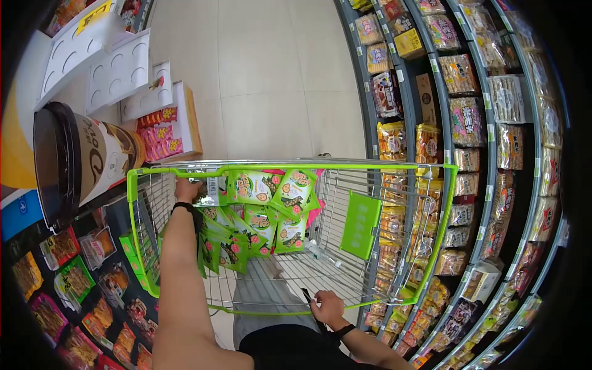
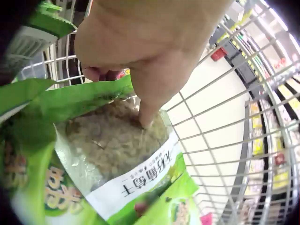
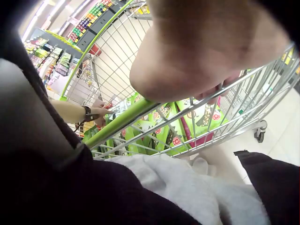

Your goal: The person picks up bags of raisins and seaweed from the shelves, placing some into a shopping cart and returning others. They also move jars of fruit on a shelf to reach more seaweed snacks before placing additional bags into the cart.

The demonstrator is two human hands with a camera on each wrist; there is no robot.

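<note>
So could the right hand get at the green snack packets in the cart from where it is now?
Probably yes. The right hand grips the cart's near rim, the cart is open-topped, and the green snack packets lie uncovered inside. The left hand already holds one; the right must let go first.

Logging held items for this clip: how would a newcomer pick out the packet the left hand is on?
Find the green-rimmed wire shopping cart in the aisle. Green snack packets fill its far end; the left hand pinches the top of one packet at the cart's far left corner. Unlike its neighbours, it shows a clear window and a white label.
</note>
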